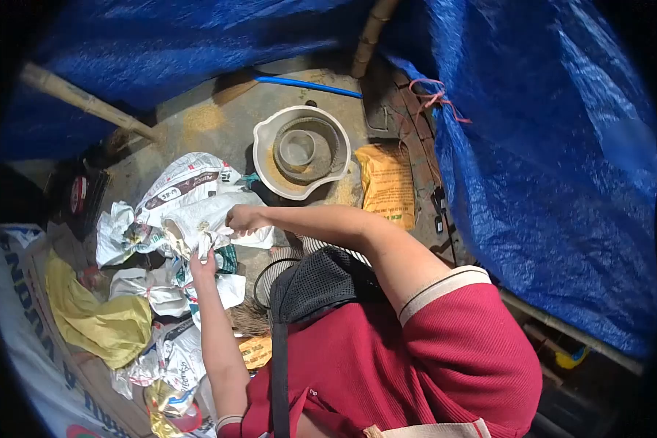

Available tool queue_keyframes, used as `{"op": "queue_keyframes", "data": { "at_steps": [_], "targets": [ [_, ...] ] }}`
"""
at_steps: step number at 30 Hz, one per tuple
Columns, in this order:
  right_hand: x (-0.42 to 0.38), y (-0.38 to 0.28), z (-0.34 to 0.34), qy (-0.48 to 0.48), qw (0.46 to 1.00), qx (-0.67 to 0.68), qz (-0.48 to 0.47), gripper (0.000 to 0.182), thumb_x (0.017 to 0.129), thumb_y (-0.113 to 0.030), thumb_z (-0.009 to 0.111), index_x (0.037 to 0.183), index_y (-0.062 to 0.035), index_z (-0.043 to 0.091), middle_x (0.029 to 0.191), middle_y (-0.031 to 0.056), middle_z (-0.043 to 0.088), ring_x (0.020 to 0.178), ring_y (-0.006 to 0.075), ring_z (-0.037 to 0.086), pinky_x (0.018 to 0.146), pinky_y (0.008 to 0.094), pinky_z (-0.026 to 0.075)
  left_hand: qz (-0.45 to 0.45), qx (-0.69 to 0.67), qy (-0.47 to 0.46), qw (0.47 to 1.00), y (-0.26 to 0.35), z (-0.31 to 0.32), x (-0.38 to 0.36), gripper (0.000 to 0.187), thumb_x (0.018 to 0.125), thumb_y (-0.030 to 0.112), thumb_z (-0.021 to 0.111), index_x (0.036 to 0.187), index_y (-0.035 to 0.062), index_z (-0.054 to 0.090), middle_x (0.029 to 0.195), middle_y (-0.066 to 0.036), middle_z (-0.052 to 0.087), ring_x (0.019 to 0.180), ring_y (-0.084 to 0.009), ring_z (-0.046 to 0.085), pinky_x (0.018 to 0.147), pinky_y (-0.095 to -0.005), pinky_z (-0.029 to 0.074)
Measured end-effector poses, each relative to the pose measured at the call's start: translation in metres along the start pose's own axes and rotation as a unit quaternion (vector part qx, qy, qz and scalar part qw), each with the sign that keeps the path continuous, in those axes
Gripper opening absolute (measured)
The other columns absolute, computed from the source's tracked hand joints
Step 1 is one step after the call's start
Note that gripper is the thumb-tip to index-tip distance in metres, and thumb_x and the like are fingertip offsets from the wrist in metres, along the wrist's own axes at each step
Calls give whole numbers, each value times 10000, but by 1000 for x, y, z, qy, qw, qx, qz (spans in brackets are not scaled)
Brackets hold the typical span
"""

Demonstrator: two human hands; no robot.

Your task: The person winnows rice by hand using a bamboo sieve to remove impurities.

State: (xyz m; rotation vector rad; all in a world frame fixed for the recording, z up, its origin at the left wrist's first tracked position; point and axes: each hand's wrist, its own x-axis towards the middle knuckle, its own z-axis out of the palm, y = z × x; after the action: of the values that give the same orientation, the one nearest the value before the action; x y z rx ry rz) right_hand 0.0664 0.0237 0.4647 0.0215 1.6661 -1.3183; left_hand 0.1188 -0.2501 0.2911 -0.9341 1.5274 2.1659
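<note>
A white printed sack (pixel 190 193) lies on the floor to the left of a white basin (pixel 270 175). My right hand (pixel 247 219) is closed on the upper part of a white bag (pixel 223 208) that rests against the sack. Below it, my left hand (pixel 203 264) pinches the lower edge of the same white bag, near its crumpled opening. Inside the basin sit a round metal pan and a smaller bowl (pixel 297 147), with yellowish grains around them.
More white sacks (pixel 182 358) and a yellow sack (pixel 98 321) lie at the left. An orange bag (pixel 387 186) is right of the basin. Behind are a broom with a blue handle (pixel 306 86), bamboo poles (pixel 87 98) and blue tarps (pixel 533 182).
</note>
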Motion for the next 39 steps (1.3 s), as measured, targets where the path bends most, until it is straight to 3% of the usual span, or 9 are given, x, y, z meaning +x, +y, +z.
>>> {"op": "queue_keyframes", "data": {
  "at_steps": [2, 7, 8, 11, 15, 18, 21, 28, 39],
  "targets": [
    [-2, 22, -6, 37, 999, 20, -14, 217, 731, -128, 437, 845, 9, 561, 703, 112, 582, 567, 180, 572, 468, 296, 479, -117, -257, 64, 957, 40, 44, -25, 306, 859, 181, 368, 1085, 12, 486, 1077, -105, 531, 1006, -250, 494, 888, -434, 367],
    [-11, 41, -24, 120, 990, 80, -4, 191, 727, -130, 447, 726, 18, 568, 645, 127, 575, 565, 187, 587, 462, 311, 476, -52, -145, 81, 985, 72, 96, -55, 345, 861, 264, 387, 1126, 56, 463, 1130, -97, 497, 1072, -254, 445, 903, -487, 318],
    [-19, 37, -31, 97, 994, 48, 11, 334, 758, -157, 413, 1037, -16, 530, 799, 130, 594, 618, 184, 594, 529, 289, 514, -51, -148, 65, 986, 71, 98, -58, 354, 857, 260, 398, 1138, 53, 452, 1132, -88, 497, 1063, -256, 452, 904, -486, 318],
    [-41, 38, -41, 125, 988, 91, 15, 344, 753, -145, 399, 1049, -19, 519, 804, 126, 592, 646, 183, 593, 568, 300, 515, -74, -175, 24, 982, 68, 103, -52, 370, 814, 180, 471, 1152, 33, 436, 1124, -120, 496, 1035, -271, 472, 902, -486, 320],
    [-59, 68, -68, 149, 980, 121, 46, 311, 745, -141, 388, 997, -24, 529, 805, 116, 593, 649, 186, 593, 531, 284, 497, 109, 40, 134, 984, 88, 181, -99, 595, 697, 8, 533, 1238, 7, 286, 1143, -229, 434, 1043, -310, 453, 920, -448, 317],
    [-75, 93, -92, 182, 975, 124, 42, 242, 769, -164, 412, 917, -20, 539, 741, 101, 583, 579, 174, 570, 460, 279, 470, 224, 366, 291, 855, 100, 248, -125, 654, 690, 63, 566, 1264, 15, 255, 1263, -232, 276, 1153, -331, 321, 948, -389, 287],
    [-92, 114, -114, 205, 967, 147, 33, 195, 782, -157, 442, 863, -15, 548, 672, 79, 566, 519, 155, 538, 422, 274, 444, 289, 520, 236, 768, 91, 284, -128, 637, 697, 75, 564, 1259, 21, 268, 1234, -218, 314, 1141, -325, 330, 957, -367, 270],
    [-146, 152, -172, 235, 956, 175, 13, 189, 768, -79, 412, 861, -6, 559, 654, 77, 576, 503, 143, 545, 412, 262, 432, 229, 393, -15, 890, 22, 327, -84, 346, 689, 94, 573, 1027, 22, 545, 1050, -159, 501, 1014, -250, 444, 882, -338, 328],
    [-195, 192, -213, 312, 925, 209, 60, 287, 729, -9, 377, 954, -15, 554, 672, 77, 576, 505, 132, 531, 427, 274, 439, 137, 384, -165, 898, 7, 416, -116, 285, 766, 72, 516, 1049, 32, 529, 975, -79, 533, 818, -148, 538, 645, -246, 457]
  ]
}}
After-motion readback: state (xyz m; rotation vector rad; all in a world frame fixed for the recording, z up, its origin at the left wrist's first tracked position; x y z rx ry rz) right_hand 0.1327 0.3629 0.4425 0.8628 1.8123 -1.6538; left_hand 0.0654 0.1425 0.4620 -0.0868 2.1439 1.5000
